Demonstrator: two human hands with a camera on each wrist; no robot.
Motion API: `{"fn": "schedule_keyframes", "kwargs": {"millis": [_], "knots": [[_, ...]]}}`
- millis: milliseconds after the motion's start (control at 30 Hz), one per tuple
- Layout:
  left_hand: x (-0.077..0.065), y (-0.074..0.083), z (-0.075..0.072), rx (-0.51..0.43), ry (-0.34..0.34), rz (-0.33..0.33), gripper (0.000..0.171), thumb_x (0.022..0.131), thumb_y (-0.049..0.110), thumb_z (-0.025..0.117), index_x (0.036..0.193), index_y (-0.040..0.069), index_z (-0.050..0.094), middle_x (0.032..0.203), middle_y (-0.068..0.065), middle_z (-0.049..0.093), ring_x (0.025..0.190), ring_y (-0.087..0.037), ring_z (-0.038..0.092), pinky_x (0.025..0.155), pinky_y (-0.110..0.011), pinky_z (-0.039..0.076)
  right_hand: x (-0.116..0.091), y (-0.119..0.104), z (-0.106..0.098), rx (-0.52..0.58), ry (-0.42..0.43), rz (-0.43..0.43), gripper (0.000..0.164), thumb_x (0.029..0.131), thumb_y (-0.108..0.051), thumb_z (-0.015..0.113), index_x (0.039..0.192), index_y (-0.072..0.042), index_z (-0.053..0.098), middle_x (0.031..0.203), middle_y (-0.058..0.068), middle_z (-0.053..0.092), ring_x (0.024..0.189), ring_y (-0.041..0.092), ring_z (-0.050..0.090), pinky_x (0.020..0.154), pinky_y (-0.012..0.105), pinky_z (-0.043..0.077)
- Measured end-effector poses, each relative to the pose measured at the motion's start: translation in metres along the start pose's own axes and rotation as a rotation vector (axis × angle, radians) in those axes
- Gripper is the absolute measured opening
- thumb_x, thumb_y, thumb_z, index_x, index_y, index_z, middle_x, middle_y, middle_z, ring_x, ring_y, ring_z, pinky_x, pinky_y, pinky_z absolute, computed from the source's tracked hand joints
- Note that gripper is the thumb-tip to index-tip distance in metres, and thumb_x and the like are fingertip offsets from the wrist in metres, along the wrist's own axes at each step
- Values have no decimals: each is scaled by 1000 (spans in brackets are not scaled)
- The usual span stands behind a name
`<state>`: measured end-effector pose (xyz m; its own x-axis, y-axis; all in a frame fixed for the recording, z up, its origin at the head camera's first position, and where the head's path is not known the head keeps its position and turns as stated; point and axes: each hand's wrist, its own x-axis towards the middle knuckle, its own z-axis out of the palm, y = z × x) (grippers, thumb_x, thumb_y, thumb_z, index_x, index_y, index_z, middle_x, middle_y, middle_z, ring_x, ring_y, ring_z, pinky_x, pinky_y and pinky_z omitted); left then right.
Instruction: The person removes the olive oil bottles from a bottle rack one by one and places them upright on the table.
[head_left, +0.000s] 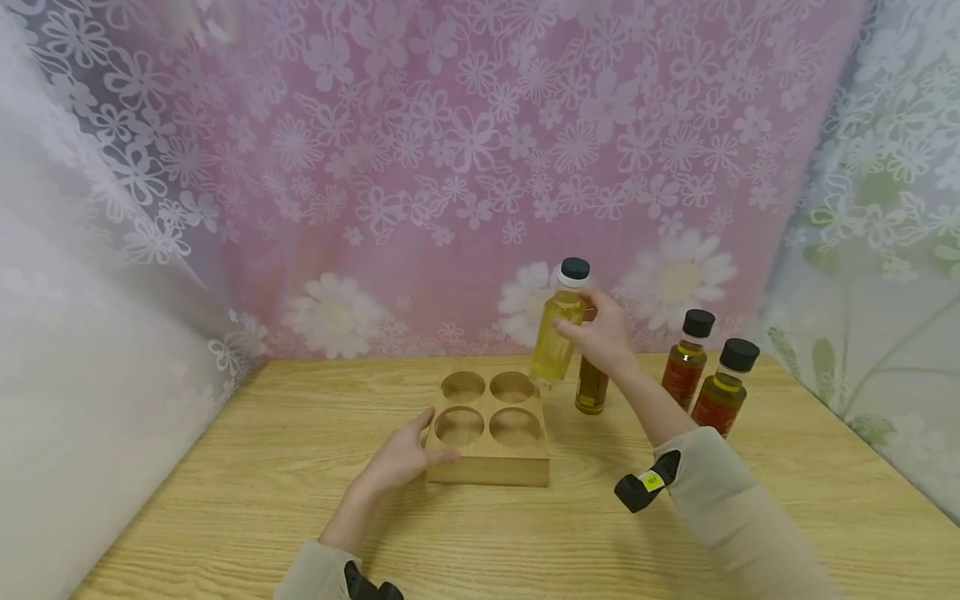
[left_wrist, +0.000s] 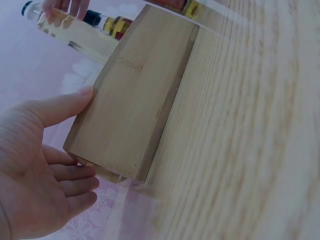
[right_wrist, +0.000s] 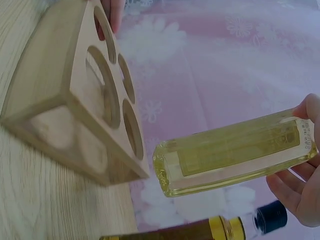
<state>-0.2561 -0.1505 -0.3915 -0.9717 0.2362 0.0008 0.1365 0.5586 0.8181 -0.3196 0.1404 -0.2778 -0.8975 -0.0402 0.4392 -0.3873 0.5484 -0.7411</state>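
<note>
A clear bottle of pale yellow oil [head_left: 552, 346] with a black cap is gripped near its upper part by my right hand [head_left: 602, 333]. It leans, cap to the right, its base close to the back right hole of a wooden bottle holder [head_left: 489, 471]. Round holes in two rows open through the holder's top. At the holder's front left corner rests my left hand [head_left: 397, 458], thumb along the front edge and relaxed fingers by the left side. Behind the right hand stands a darker oil bottle [head_left: 591, 392], partly hidden.
Two red-labelled oil bottles with black caps, one farther back [head_left: 684, 367] and one nearer [head_left: 722, 400], stand to the right, behind the right forearm. The wooden table [head_left: 247, 467] meets a pink floral curtain [head_left: 420, 250] at the back.
</note>
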Motion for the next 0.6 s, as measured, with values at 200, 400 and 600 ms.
{"fn": "schedule_keyframes", "kwargs": {"millis": [200, 400, 600], "knots": [[1, -2, 0, -7, 0, 0, 93, 78, 38, 74, 145, -3, 24, 147, -19, 29, 127, -35, 37, 99, -54, 33, -7, 8, -20, -10, -41, 50, 62, 87, -23, 64, 137, 3, 38, 124, 23, 46, 106, 37, 48, 83, 49, 46], [0, -3, 1, -3, 1, 6, 93, 78, 39, 74, 145, -3, 24, 147, -18, 29, 133, -38, 26, 102, -55, 29, -16, 15, -35, -40, -50, 65, 60, 87, -27, 64, 137, -2, 41, 122, 21, 47, 110, 38, 47, 82, 50, 46], [2, -3, 1, -2, 6, 11, 94, 77, 40, 74, 145, -3, 24, 147, -18, 28, 133, -38, 26, 103, -55, 28, -25, 24, -44, -84, -30, 35, 56, 86, -27, 65, 133, -1, 45, 120, 22, 49, 109, 41, 48, 85, 53, 45]]}}
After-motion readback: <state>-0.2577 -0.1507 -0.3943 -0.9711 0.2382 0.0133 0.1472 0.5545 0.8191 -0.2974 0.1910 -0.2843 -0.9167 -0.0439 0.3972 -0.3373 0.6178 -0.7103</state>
